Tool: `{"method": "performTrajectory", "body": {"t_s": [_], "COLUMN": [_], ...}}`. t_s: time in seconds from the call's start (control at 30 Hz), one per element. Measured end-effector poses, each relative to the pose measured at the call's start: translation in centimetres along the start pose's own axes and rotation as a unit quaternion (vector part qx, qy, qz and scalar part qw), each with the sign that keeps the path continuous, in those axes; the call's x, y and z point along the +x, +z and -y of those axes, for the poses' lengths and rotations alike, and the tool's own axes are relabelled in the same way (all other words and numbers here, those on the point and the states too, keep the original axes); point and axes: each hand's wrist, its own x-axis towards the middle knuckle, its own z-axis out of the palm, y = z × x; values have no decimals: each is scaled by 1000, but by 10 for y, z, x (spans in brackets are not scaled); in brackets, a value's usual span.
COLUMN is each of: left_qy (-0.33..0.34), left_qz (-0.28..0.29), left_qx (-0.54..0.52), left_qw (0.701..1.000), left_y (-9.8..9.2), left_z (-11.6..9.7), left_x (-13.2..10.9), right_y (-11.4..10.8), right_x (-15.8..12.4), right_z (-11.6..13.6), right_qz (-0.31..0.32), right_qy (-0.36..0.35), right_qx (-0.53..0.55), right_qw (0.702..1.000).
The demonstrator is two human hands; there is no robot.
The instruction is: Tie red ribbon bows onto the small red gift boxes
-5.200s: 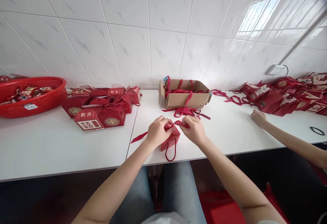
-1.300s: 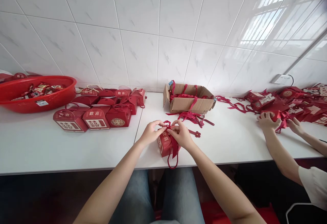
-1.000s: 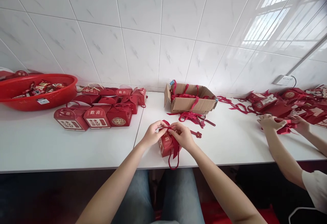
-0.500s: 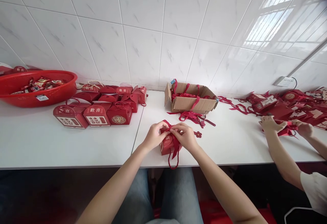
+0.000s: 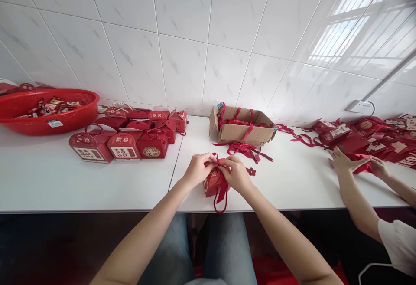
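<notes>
A small red gift box (image 5: 212, 186) stands near the table's front edge, right in front of me. Above its top, my left hand (image 5: 199, 170) pinches a red ribbon (image 5: 222, 191) from the left side. My right hand (image 5: 236, 173) pinches the same ribbon from the right, fingertips close to the left ones. One ribbon tail hangs down the box front. A dark red cord loop (image 5: 220, 211) dangles past the table edge. A red flower-shaped tag (image 5: 251, 171) pokes out beside my right hand. The knot itself is partly hidden by my fingers.
Several finished red boxes (image 5: 123, 146) stand at left, beside a red plastic basket (image 5: 69, 120) of wrapped sweets. A cardboard box (image 5: 238, 135) of ribbons sits behind, loose ribbons (image 5: 242, 148) before it. At right, a co-worker's hands (image 5: 346, 161) handle a red box near a heap of boxes.
My hands have drawn slightly apart at the ribbon, and a small loop shows above my left fingertips. The co-worker's hands at right have shifted a little on their red box.
</notes>
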Motion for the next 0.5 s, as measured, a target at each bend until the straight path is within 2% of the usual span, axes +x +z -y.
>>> {"method": "performTrajectory", "body": {"t_s": [0.17, 0.4, 0.5], "left_qy": [-3, -55, -48], "left_qz": [13, 27, 19], "left_qx": [-20, -40, -21], "left_qw": [1000, 997, 998], "left_y": [1, 0, 0], "left_z": [-1, 3, 2], "left_x": [0, 2, 3], "right_y": [2, 2, 4], "right_x": [-1, -2, -3], "right_z": [-4, -6, -6], "right_qz": [-13, -23, -36], "right_qy": [1, -47, -43], "right_qx": [26, -34, -36], "right_qw": [1000, 998, 998]}}
